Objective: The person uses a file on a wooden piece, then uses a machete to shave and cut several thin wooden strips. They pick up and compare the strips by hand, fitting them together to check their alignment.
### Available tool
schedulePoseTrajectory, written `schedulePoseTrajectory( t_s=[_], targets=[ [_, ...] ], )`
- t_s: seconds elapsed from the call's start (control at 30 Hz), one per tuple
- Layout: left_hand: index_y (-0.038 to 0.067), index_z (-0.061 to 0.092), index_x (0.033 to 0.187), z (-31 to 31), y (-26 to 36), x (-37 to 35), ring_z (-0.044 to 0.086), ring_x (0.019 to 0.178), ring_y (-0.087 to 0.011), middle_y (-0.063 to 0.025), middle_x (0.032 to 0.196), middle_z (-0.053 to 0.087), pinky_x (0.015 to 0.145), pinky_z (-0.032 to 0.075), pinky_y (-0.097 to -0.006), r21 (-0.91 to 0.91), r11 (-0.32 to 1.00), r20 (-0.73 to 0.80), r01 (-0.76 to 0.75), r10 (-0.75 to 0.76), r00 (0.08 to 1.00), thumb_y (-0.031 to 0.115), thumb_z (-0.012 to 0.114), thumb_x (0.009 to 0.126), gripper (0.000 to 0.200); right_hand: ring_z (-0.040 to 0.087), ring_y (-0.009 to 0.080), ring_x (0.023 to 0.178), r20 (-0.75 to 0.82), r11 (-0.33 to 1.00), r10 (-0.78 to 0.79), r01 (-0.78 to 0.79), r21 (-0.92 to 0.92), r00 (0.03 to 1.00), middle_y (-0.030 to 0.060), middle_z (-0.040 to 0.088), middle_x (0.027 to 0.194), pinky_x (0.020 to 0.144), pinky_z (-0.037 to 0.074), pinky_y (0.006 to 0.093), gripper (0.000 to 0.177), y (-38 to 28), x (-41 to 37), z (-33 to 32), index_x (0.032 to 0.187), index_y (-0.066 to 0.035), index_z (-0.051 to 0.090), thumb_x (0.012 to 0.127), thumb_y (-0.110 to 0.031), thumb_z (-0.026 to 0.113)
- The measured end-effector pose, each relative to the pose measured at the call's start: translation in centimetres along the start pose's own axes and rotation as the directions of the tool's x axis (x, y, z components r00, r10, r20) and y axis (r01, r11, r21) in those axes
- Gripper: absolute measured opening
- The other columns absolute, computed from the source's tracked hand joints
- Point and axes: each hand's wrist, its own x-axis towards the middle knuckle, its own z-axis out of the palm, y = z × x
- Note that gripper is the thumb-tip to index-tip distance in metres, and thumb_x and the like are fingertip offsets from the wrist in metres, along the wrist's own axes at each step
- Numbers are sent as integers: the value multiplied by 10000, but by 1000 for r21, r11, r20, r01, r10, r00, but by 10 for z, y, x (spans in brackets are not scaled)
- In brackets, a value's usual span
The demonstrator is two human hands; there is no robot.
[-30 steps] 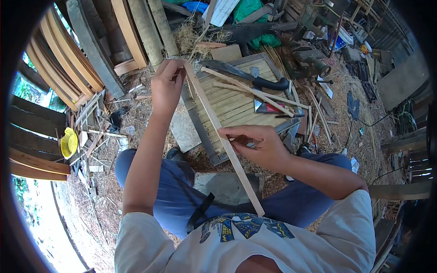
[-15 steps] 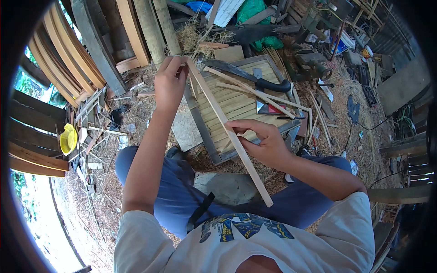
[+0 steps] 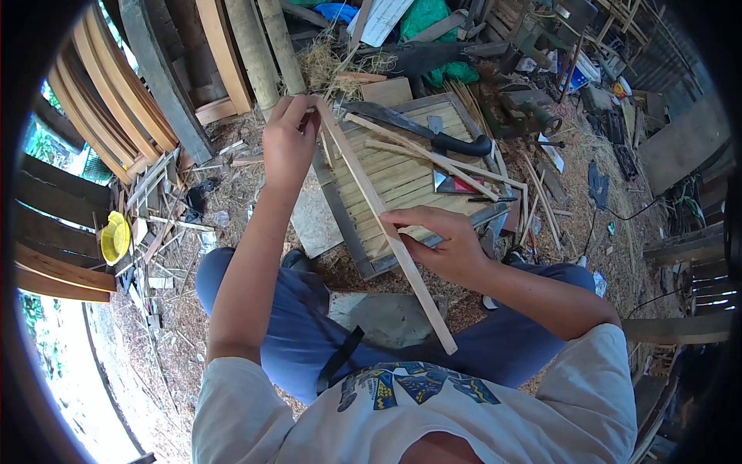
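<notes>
A long thin wooden strip [image 3: 361, 176] slants from upper left down to the right, above my lap. My left hand [image 3: 291, 143] grips its far end between thumb and fingers. Around its middle, my right hand [image 3: 440, 241] pinches the strip with thumb and index finger. Beyond it lies a slatted wooden panel [image 3: 367, 199] with a dark frame. On the panel rest a saw with a black handle [image 3: 462, 145], thin wooden strips [image 3: 417, 145], a dark pen-like tool [image 3: 491, 199] and a red and silver object [image 3: 456, 183].
A yellow plastic container [image 3: 115, 238] stands at the left near curved wooden pieces [image 3: 116, 85]. Wood scraps and shavings cover the ground. Metal machinery [image 3: 529, 108] is at the upper right, and a stone-like block [image 3: 382, 319] lies between my legs.
The near end of the strip has shifted slightly left. Both hands keep their hold with almost no movement.
</notes>
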Motion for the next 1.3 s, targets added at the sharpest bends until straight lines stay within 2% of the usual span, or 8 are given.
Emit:
schedulePoseTrajectory(
  t_s=[0.13,0.23,0.33,0.53,0.63,0.73,1.3],
  targets=[
    [26,718,1117,1,-2,1,766,839,-292,-130,1008,704,739,621,-380,-19,1000,1,9,-9,1000,-90,736,901,246,771,267,1081,31,995,-86,88,-54,996,119,794,1176,902,612,353,523,5,1,0,1330,-80,758,858,147,762],
    [21,716,1118,0,-2,1,771,842,-288,-131,1013,709,735,624,-378,-17,1000,7,9,-9,1000,-91,734,908,239,770,269,1078,22,996,-84,84,-24,996,118,794,1173,897,615,353,532,3,2,0,1323,-90,767,852,159,758],
    [18,717,1120,0,-1,2,775,846,-283,-133,1018,713,732,624,-376,-20,1000,4,4,-4,1000,-92,731,912,235,749,237,1052,34,997,-74,74,-5,997,94,778,1160,912,591,351,532,3,2,-1,1370,-118,749,903,134,725],
    [19,724,1117,0,-4,2,777,854,-285,-135,1009,719,737,622,-370,-26,1000,6,11,-10,1000,-98,724,913,235,748,243,1076,38,997,-73,73,9,997,97,774,1194,922,590,352,522,4,2,-1,1359,-110,751,902,141,719],
    [19,725,1112,0,-1,2,771,850,-279,-134,994,719,740,617,-366,-35,999,-3,7,-7,1000,-101,718,915,230,768,268,1077,19,997,-79,79,-22,997,107,793,1182,895,611,364,524,2,3,-1,1320,-103,773,861,150,758],
    [18,725,1104,0,-2,2,761,840,-268,-132,986,717,743,612,-362,-43,999,-6,0,-1,1000,-102,715,918,221,749,256,1102,46,997,-72,72,9,996,101,774,1210,931,593,363,517,2,1,-2,1351,-111,754,901,142,717],
    [12,719,1116,-1,-2,1,770,854,-242,-118,995,719,751,621,-342,-46,999,6,-8,9,1000,-110,715,924,228,751,274,1086,44,995,-99,98,6,994,109,775,1175,920,590,378,526,2,1,-1,1372,-119,741,908,130,722]
  ],
)
